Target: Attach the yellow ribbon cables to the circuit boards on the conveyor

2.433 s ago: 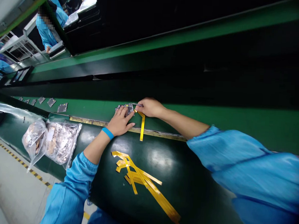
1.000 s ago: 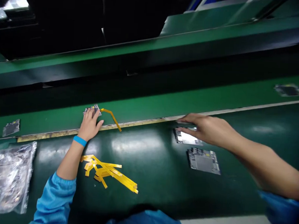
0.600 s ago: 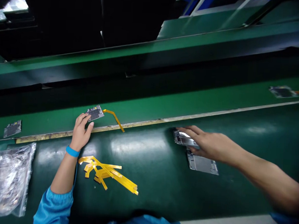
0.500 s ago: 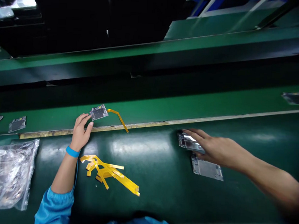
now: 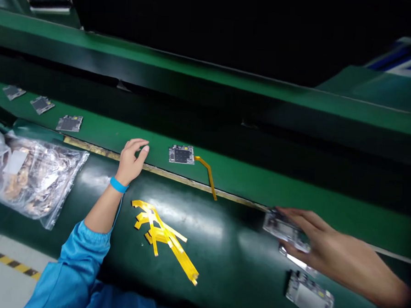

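Only partly visible: metal board [image 5: 284,229] under R hand [image 5: 338,257] fingers [image 5: 300,218], grip unclear; L hand [image 5: 131,161] open, empty.

Overhead lt, glare on green mat [image 5: 188,222], right hand [image 5: 341,257] blurred, dark top

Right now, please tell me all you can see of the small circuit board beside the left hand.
The circuit board lies flat on the green belt, right of the left hand, not touching it. It is rectangular, dark with a silvery edge. A thin yellow ribbon meets its right side and bends toward the belt's edge.
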Action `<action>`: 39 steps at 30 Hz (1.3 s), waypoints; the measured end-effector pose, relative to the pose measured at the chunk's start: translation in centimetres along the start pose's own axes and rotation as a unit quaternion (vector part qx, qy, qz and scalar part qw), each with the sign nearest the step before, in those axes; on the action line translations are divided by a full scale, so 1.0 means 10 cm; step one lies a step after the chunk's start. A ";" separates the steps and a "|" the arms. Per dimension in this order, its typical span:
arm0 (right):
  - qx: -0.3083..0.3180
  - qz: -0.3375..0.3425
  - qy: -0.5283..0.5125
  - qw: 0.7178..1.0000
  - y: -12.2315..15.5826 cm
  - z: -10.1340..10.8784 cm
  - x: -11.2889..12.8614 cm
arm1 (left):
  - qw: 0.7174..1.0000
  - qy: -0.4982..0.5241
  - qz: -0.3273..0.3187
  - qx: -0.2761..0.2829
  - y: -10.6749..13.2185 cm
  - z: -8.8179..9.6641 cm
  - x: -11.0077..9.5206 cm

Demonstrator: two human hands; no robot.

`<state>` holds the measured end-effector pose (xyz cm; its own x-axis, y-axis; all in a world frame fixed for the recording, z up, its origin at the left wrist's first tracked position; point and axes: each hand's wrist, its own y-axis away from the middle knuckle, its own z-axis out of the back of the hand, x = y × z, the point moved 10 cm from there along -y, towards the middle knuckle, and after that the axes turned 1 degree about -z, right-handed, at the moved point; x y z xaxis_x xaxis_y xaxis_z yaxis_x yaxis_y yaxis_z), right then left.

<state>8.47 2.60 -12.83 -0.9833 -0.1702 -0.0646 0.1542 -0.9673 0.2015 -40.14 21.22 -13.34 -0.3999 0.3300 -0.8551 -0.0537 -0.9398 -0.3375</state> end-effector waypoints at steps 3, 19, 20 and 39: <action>0.026 0.097 -0.034 0.994 -0.72 0.31 0.88 | 0.999 0.017 0.016 -0.030 -0.04 0.14 0.04; 0.023 0.304 -0.150 0.940 -2.22 0.78 3.49 | 0.990 -0.020 0.100 -0.094 -0.06 0.50 0.31; 0.045 0.312 -0.183 0.931 -2.07 0.71 3.51 | 0.990 -0.023 0.106 -0.085 -0.06 0.47 0.33; 0.101 0.317 -0.297 0.895 -1.29 0.20 3.78 | 0.936 -0.310 0.020 0.164 -0.16 -0.09 0.08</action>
<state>-30.86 8.99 -15.94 -0.5913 -0.4844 0.6448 0.7381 -0.6472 0.1906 -39.55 23.05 -13.87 -0.8563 0.2738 -0.4379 -0.2641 -0.9608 -0.0844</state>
